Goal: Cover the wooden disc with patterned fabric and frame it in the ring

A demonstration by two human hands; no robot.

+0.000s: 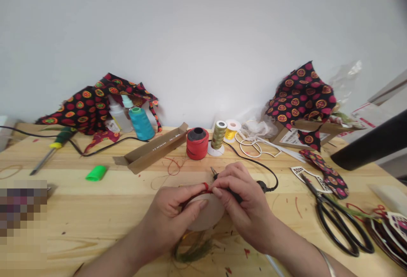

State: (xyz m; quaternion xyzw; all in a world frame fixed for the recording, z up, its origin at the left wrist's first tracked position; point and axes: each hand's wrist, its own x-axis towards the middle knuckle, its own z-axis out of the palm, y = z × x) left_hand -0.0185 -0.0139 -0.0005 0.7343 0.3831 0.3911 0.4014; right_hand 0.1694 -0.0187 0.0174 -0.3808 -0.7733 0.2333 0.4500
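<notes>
My left hand (pixel 173 207) is closed on a round white disc (pixel 206 213), thumb flat on its face and fingers behind. Red cord (pixel 206 186) runs along the disc's upper rim. My right hand (pixel 243 200) pinches that rim at the upper right, fingertips on the red cord. A black corded tool with a pointed metal tip (pixel 213 170) shows behind and between my right fingers; I cannot tell whether they grip it or it lies on the table. Below the disc hangs a green thread tassel (pixel 195 250).
A red thread spool (pixel 197 143), a green spool (pixel 219 135) and a cardboard box (pixel 155 148) stand behind my hands. Black scissors (pixel 338 220) lie at right, a green lighter-like piece (pixel 96 173) and a screwdriver (pixel 47 158) at left. Patterned fabric (pixel 303 92) leans against the wall.
</notes>
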